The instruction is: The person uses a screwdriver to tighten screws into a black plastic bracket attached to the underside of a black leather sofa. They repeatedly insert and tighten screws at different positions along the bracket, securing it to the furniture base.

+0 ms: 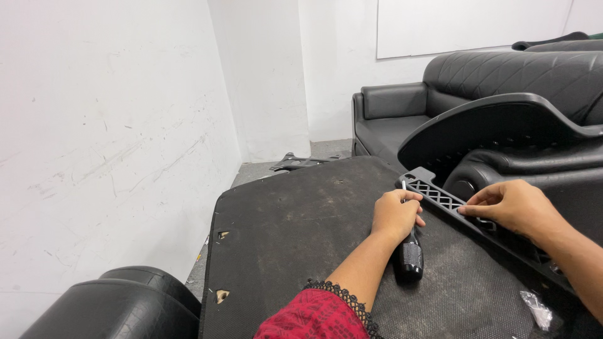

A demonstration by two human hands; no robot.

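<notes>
Black fabric-covered panel [282, 238], carrying all. Left hand [396, 216]: fingers wrapped around black-handled screwdriver [411, 254], near right edge. Black lattice plastic bracket [440, 198]: along right edge. Right hand [512, 207]: fingertips pinched narrow on bracket. Clear plastic bag [539, 309]: lower right corner.

Scuffed white wall [107, 144] at left. Black quilted leather sofa [402, 116] at the far wall, below a white board [471, 25]. Black metal bracket [295, 162] lying on the grey floor [251, 171]. Rounded black leather cushion [119, 304], lower left. Crumpled clear plastic bag [537, 309], lower right.
</notes>
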